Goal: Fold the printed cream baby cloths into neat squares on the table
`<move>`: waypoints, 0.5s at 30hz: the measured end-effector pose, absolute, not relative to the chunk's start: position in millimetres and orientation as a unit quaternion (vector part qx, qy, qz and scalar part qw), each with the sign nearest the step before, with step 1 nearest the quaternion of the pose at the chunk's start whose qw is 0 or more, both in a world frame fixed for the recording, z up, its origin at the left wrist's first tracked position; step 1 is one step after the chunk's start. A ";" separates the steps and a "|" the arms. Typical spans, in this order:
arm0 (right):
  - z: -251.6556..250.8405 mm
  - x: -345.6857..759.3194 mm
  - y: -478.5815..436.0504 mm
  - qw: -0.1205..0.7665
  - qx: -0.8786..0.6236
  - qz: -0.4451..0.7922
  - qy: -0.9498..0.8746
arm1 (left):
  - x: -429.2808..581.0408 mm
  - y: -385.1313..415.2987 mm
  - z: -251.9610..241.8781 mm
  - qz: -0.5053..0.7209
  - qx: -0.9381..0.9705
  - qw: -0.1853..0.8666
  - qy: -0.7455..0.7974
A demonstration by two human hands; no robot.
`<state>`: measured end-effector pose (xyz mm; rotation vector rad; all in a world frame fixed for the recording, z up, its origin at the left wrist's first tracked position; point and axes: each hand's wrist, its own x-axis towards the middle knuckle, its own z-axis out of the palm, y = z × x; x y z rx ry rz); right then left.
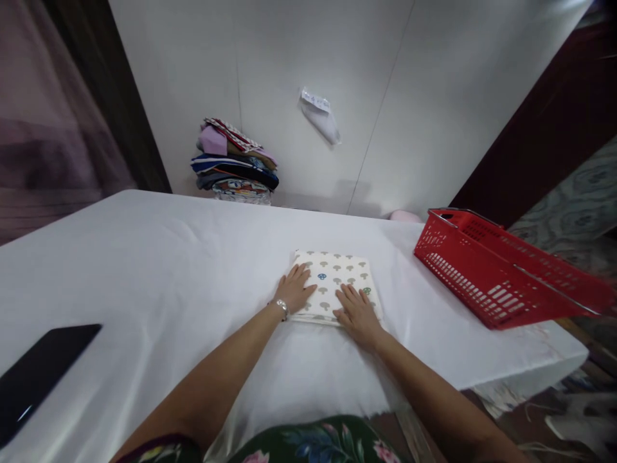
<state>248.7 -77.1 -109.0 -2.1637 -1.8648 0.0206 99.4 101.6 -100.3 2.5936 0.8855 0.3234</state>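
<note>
A folded white cloth (332, 273) with a grey mushroom print and a few coloured motifs lies flat on the white-covered table (202, 263) in front of me. My left hand (294, 289), with a silver bracelet at the wrist, rests palm down on the cloth's left side, fingers spread. On its near right part lies my right hand (357, 315), also palm down with the fingers stretched out. Neither hand grasps anything; both touch the top of the cloth.
A red plastic basket (482, 270) stands on the table's right end. At the far left edge is a stack of folded clothes (236, 161). A dark flat device (43, 373) lies at the near left. A clear plastic packet (321, 116) hangs on the wall.
</note>
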 end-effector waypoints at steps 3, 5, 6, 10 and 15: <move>-103.7 265.7 -73.6 0.236 -0.762 0.068 -0.598 | 96.8 101.2 -106.9 0.109 0.908 0.229 0.333; -97.9 285.4 -68.4 0.315 -0.785 0.062 -0.529 | 95.6 100.0 -106.2 0.115 0.901 0.246 0.338; -95.0 296.0 -65.3 0.347 -0.802 0.060 -0.482 | 95.5 99.7 -105.4 0.122 0.897 0.254 0.340; -88.3 327.4 -54.4 0.434 -0.835 0.206 -0.269 | 97.3 103.8 -103.1 0.152 0.859 0.300 0.385; -88.4 337.2 -48.0 0.479 -0.806 0.294 -0.185 | 101.3 120.5 -94.7 0.171 0.771 0.371 0.489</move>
